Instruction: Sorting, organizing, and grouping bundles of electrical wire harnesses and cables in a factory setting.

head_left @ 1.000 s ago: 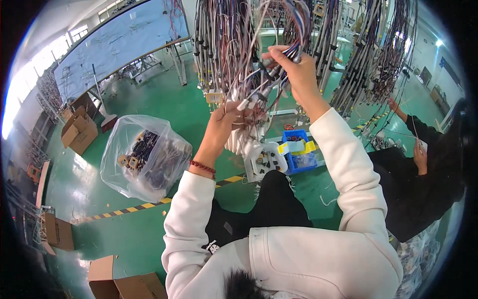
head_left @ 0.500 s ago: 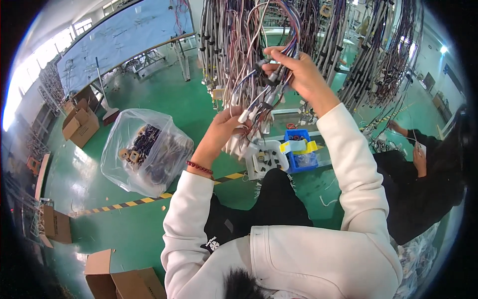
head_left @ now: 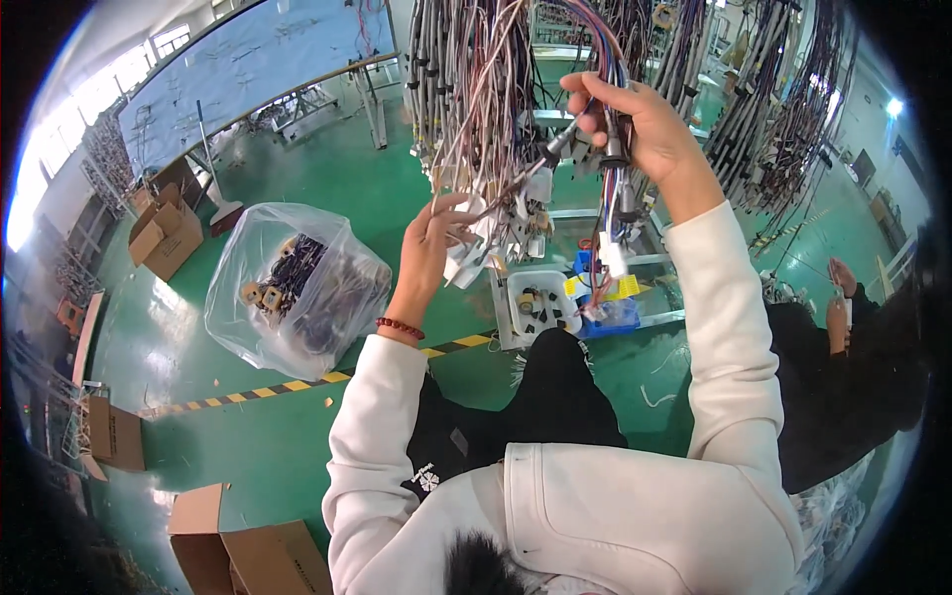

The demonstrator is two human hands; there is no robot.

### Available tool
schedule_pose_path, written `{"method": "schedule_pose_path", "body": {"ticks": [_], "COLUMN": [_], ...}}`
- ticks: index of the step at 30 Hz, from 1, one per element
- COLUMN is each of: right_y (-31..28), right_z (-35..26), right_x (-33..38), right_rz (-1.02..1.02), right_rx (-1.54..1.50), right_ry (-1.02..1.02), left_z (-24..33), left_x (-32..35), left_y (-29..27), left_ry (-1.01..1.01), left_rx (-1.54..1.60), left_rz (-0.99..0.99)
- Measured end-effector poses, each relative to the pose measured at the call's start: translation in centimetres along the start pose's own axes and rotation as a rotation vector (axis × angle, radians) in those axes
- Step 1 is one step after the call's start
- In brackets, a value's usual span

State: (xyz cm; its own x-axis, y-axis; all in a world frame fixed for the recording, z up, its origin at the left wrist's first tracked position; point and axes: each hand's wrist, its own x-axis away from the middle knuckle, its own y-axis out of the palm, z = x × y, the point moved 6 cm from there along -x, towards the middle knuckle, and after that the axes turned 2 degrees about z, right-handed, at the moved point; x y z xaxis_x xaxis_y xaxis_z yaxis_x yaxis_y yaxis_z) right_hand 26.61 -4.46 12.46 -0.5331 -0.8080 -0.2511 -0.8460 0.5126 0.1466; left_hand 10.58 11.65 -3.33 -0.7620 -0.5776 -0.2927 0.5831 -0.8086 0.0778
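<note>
My right hand [head_left: 650, 134] is raised and closed round a wire harness [head_left: 603, 40], a bundle of coloured wires. Below its fingers hang black sleeves [head_left: 617, 157] and a white connector [head_left: 613, 256]; one branch with a dark sleeve [head_left: 557, 149] slants down to the left. My left hand [head_left: 428, 248], lower and to the left, has its fingers curled on thin wires beside white connectors [head_left: 471, 260]. Its fingertips are partly covered by these. Just behind both hands, many more harnesses [head_left: 471, 99] hang in a thick row.
Below the hands are a white tray [head_left: 511, 307] of small dark parts and a blue bin [head_left: 610, 319]. A clear plastic bag [head_left: 233, 307] of harnesses stands on the left floor, near cardboard boxes [head_left: 174, 243]. At the right, a person in dark clothes [head_left: 823, 397] handles wires.
My right hand has moved up and right with its harness, drawing it apart from the hanging row. My left hand has shifted slightly left, its fingers higher on the wires.
</note>
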Motion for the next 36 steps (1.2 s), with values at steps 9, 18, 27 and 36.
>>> {"method": "schedule_pose_path", "body": {"ticks": [9,18,27,36], "right_y": [-0.4,-1.6,1.8,-1.5], "right_z": [-5.9,-3.7,-3.6,-3.7], "right_x": [2.2,5.8,4.7,-1.3], "right_rz": [-0.375,-0.255,-0.506,-0.393], "right_rx": [-0.482,0.065,0.151,0.177], "right_ry": [-0.308,-0.034,0.107,0.020], "left_z": [0.7,2.6,17.3,20.5], "left_x": [-0.2,-0.6,-11.7,-14.2], "left_y": [0.7,1.8,10.0,10.2], "left_ry": [0.169,0.221,0.641,0.109], "left_rx": [-0.059,-0.148,-0.144,0.096], "left_rz": [0.103,-0.079,-0.123,-0.469]}}
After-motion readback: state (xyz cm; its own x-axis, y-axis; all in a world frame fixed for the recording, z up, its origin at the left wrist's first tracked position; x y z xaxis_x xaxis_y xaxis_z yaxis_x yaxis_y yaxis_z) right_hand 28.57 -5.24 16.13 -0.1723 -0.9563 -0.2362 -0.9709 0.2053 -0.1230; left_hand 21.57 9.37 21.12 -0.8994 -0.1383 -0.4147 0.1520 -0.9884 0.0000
